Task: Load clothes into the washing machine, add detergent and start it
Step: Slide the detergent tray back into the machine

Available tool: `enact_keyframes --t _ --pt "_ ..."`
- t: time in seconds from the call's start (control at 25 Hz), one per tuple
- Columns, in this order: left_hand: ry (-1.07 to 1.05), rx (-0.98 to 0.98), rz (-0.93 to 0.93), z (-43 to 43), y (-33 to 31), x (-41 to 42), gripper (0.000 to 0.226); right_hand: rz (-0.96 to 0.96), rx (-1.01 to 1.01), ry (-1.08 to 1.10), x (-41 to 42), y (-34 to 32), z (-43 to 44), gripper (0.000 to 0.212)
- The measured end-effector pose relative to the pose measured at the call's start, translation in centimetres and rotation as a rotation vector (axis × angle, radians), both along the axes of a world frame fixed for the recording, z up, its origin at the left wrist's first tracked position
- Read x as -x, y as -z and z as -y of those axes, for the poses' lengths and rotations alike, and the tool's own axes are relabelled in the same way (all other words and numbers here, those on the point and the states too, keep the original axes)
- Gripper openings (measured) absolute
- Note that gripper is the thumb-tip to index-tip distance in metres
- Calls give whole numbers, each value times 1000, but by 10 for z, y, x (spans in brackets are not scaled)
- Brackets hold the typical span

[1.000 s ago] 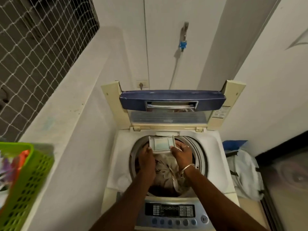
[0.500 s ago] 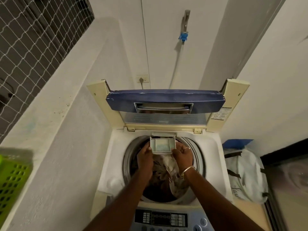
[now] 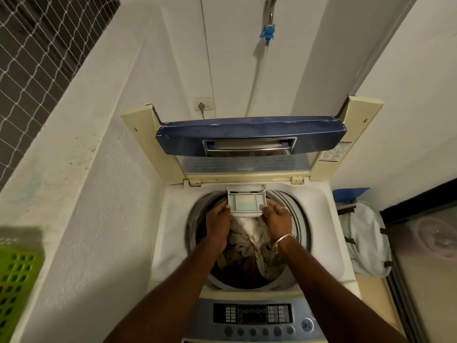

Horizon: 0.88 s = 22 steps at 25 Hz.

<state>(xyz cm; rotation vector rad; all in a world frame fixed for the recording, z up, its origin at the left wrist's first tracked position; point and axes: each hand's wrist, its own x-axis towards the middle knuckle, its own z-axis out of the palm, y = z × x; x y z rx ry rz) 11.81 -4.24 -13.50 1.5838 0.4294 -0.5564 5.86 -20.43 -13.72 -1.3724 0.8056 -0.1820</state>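
A top-loading washing machine (image 3: 170,233) stands before me with its blue-edged lid (image 3: 249,136) raised against the back wall. Beige and dark clothes (image 3: 247,238) fill the drum. A small white detergent drawer (image 3: 246,202) sits at the drum's back rim, partly in its slot. My left hand (image 3: 218,224) grips the drawer's left side and my right hand (image 3: 278,219), with a ring and a bangle, grips its right side. The control panel (image 3: 252,315) with buttons is at the front edge.
A green plastic basket (image 3: 14,280) sits on the white ledge at the left. A white bag (image 3: 363,238) with something blue behind it lies right of the machine. A tap with a hose (image 3: 265,33) and a wall socket (image 3: 202,104) are behind the lid. A dark door panel is at far right.
Both hands have carried the drawer away from me, up to the slot at the drum's back rim. The view has shifted right, so less of the green basket shows.
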Motion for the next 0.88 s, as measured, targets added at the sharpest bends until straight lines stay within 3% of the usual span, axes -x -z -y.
enact_keyframes --t 0.2,0.48,0.88 --pt "-8 24 -33 -4 14 -15 39 21 -104 46 -11 -9 -3 17" --pt "-5 64 -38 0 14 -19 40 8 -62 45 -24 -3 5 16" --pt "108 -141 109 2 16 -21 35 42 -20 42 -20 -20 -3 26"
